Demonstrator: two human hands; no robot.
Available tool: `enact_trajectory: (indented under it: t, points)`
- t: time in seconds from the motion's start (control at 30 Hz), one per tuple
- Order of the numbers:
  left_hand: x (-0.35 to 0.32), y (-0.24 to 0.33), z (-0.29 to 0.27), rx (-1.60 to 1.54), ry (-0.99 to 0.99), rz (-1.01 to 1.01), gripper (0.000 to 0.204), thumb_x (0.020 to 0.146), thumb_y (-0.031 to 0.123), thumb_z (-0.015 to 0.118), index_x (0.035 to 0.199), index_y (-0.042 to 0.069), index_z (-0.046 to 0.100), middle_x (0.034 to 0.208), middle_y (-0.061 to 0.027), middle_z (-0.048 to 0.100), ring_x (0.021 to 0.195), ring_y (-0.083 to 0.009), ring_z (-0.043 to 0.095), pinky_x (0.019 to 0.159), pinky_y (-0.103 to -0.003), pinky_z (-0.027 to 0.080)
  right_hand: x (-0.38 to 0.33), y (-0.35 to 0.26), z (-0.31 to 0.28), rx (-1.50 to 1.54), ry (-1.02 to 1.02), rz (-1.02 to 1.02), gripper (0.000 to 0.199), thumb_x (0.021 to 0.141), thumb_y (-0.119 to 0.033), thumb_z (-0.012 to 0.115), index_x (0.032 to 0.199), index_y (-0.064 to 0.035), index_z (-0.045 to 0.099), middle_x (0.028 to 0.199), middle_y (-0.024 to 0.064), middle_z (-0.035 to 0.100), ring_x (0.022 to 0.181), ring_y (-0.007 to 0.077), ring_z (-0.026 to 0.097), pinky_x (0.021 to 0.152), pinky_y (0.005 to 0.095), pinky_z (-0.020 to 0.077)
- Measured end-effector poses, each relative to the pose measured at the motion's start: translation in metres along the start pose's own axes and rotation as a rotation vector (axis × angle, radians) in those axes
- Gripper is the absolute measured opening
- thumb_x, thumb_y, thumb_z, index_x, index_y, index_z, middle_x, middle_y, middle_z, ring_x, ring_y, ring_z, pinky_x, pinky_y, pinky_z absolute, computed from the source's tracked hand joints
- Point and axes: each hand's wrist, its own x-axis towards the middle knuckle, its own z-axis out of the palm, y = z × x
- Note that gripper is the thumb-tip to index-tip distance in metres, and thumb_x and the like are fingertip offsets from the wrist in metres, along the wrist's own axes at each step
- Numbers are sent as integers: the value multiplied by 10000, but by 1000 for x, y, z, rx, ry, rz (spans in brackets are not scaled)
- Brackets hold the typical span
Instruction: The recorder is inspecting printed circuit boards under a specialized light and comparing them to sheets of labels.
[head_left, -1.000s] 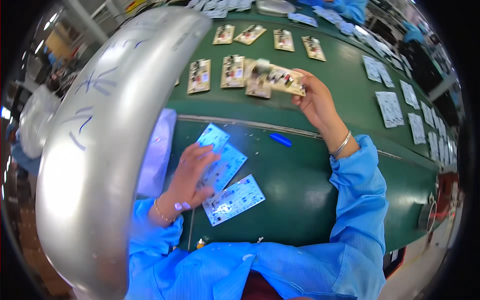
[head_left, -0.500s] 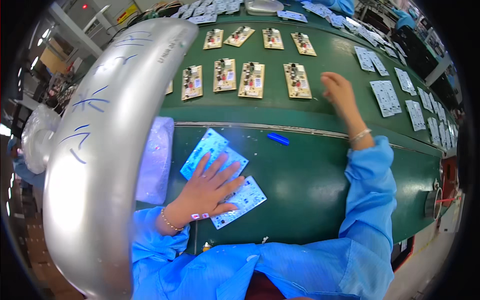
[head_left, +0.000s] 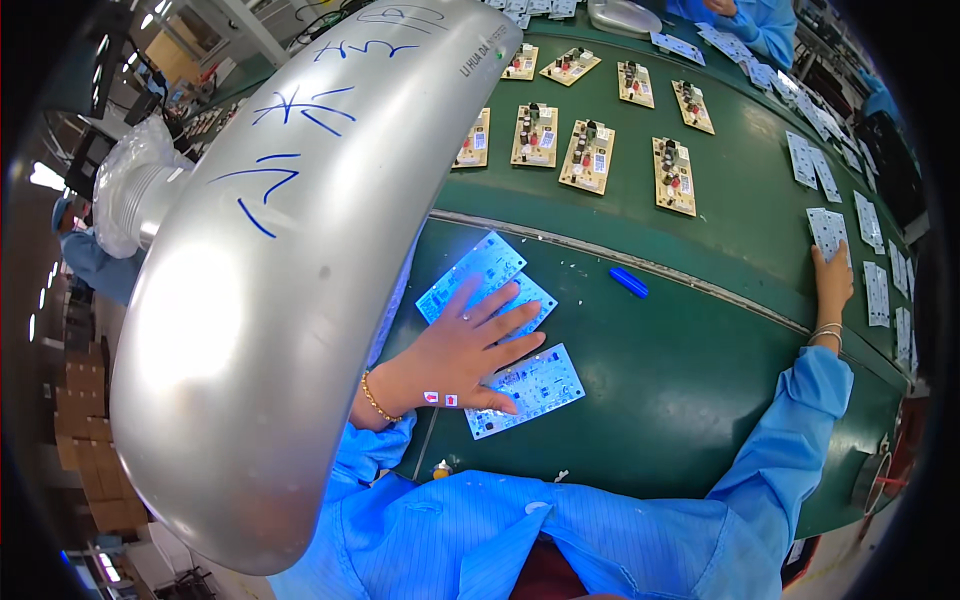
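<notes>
My left hand [head_left: 465,350] lies with fingers spread over white circuit boards, which glow blue under the lamp. Its fingertips rest by two overlapping boards [head_left: 480,270], the thumb on a nearer board [head_left: 550,385]. At the far right my right hand [head_left: 833,290] has its fingers and thumb closed around the near end of a white circuit board [head_left: 828,228] on the raised green surface. Part of that board's near end is hidden by the fingers.
A large silver lamp hood [head_left: 270,300] looms over the left side. Tan boards with components [head_left: 587,160] stand in rows beyond a metal strip [head_left: 640,262]. A blue cap-like piece [head_left: 628,282] lies on the near table. More white boards [head_left: 876,292] line the right. Another person [head_left: 750,25] sits across.
My right hand has moved right, from beside the tan boards to a white board. The left hand stays on its boards. The whole view has shifted, with things now farther right.
</notes>
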Motion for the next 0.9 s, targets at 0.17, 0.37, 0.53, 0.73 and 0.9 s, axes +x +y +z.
enact_trajectory:
  t: [0.17, 0.37, 0.53, 0.73, 0.9]
  points:
    - [-5, -5, -4, -17, 233, -24, 694, 751, 606, 427, 1231, 106, 387, 1306, -140, 334, 1236, -358, 249, 1002, -541, 84, -9, -26, -4, 391, 215, -250, 608, 717, -401, 617, 1157, -19, 443, 1114, 199, 504, 1063, 306, 461, 879, 392, 365]
    - [-16, -18, -10, 32, 430, -270, 762, 720, 460, 594, 1295, 92, 256, 1301, -176, 327, 1222, -357, 277, 1010, -502, 129, -125, -169, -55, 1153, -51, -815, 606, 621, -274, 705, 1101, -2, 454, 1066, 161, 483, 984, 264, 475, 871, 338, 368]
    - [-20, -25, -18, -19, 531, -594, 867, 605, 354, 728, 1267, 24, 276, 1297, -173, 308, 1225, -322, 263, 1004, -407, 210, -205, -252, -107, 1199, -39, -1460, 630, 588, -269, 724, 1109, -29, 465, 1016, 145, 511, 968, 314, 460, 852, 393, 371]
    - [-27, -35, -22, -129, 732, -473, 827, 556, 266, 761, 1225, 23, 339, 1207, -186, 397, 1153, -297, 369, 976, -391, 262, -228, -278, -129, 1280, 92, -1584, 649, 516, -221, 734, 1089, -54, 479, 1008, 111, 515, 943, 299, 469, 823, 373, 390]
    - [-37, -50, -8, -106, 861, -191, 934, 559, 195, 773, 1285, 44, 204, 1120, -201, 448, 1064, -296, 445, 947, -419, 298, -224, -274, -125, 1311, 159, -1556, 720, 535, -235, 741, 1146, -36, 417, 1100, 136, 474, 1009, 319, 436, 877, 405, 341]
